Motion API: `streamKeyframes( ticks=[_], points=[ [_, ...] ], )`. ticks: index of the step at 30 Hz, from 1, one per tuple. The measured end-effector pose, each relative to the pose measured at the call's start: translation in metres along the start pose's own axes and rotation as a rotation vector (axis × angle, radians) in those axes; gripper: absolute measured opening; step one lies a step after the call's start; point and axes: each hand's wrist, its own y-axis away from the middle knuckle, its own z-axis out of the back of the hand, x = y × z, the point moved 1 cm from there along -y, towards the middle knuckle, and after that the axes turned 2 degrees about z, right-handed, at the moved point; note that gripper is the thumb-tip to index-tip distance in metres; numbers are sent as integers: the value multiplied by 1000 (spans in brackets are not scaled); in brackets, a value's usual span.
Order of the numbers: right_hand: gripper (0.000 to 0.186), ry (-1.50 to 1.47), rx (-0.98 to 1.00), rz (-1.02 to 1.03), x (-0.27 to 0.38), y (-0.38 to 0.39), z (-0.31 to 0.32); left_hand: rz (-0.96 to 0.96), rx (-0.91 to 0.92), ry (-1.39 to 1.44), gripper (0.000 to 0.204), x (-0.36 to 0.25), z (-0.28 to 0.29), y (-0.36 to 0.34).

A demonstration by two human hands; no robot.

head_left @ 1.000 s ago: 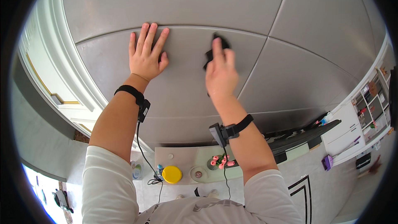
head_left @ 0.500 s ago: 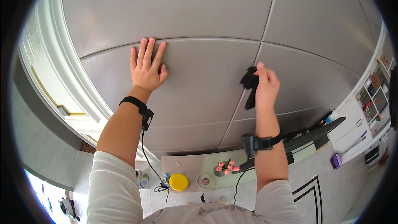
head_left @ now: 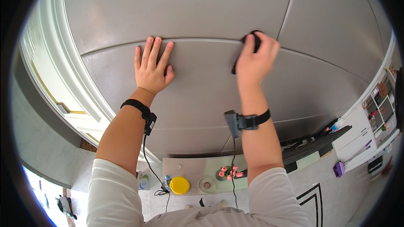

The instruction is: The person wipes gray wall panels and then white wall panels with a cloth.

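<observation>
A grey padded wall (head_left: 198,84), divided by seams into large panels, fills the upper view. My left hand (head_left: 152,69) lies flat on it with fingers spread, the fingertips at the horizontal seam. Farther right, my right hand (head_left: 257,59) is closed around a black cloth (head_left: 256,37) against the wall, near where the horizontal and upright seams meet. Part of the cloth hangs down beside the hand. Black straps with small devices and cables circle both wrists.
Below the wall is a low cabinet (head_left: 191,164) bearing a yellow round-lidded container (head_left: 180,185), a small dish (head_left: 207,185) and pink tulips (head_left: 229,171). A dark television (head_left: 313,145) stands at the right. White door moulding (head_left: 63,59) borders the left; white shelves (head_left: 381,107) stand far right.
My right hand has moved up and slightly left along the wall with the black cloth, to the height of the horizontal seam. My left hand stays nearly in place.
</observation>
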Motion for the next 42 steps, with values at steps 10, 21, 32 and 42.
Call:
streamKeyframes(
  ticks=[10, 21, 32, 42],
  points=[
    [17, -178, 578, 464, 12, 142, 9, 11, -6, -25, 68, 1, -1, -1],
    [22, -83, 325, -63, -15, 42, 65, 6, 1, 27, 70, -2, 3, -6],
    [18, 68, 194, -16, 31, 36, -17, 3, 3, -12, 69, 0, 1, 0],
    [16, 26, 492, 273, 26, 117, -11, 3, -17, -15, 69, 4, 0, -4]
  ],
)
